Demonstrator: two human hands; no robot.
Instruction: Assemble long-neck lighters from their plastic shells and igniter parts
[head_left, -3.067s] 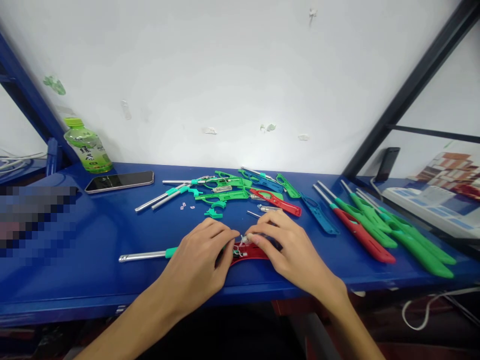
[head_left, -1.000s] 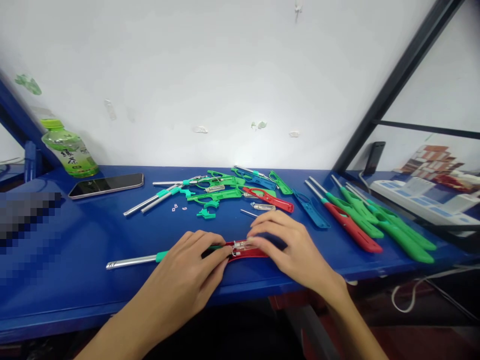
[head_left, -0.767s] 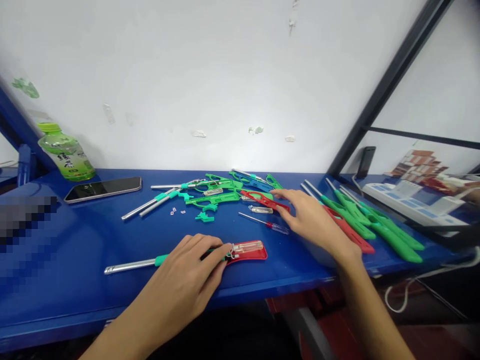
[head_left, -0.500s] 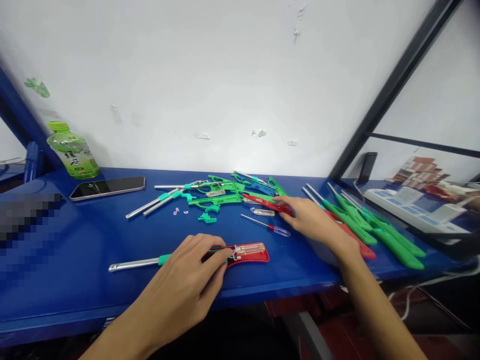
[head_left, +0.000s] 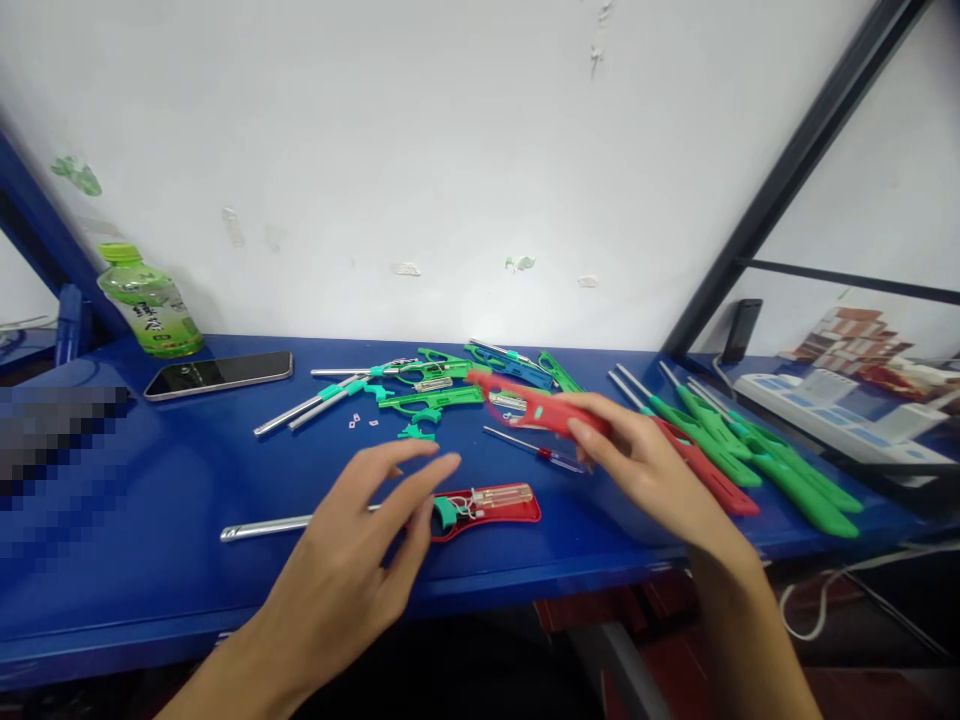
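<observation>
My right hand grips a red lighter casing half, lifted off the table and slightly blurred. Below my left hand lies an opened long-necked lighter: a red half shell with a clear fuel tank, white wires, a teal trigger and a metal tube pointing left. The left fingers are spread just above the shell, hiding its middle; whether they touch it I cannot tell. Between the hands and the loose parts lies a screwdriver with a translucent handle.
Green casing halves, tubes and small teal pieces lie at the back. Whole green lighters and a red one rest at the right. A phone and green bottle stand or lie at the left. A power strip is far right.
My right hand has raised the red casing half from the pile. My left hand has lifted and opened its fingers, uncovering the teal trigger in the opened lighter.
</observation>
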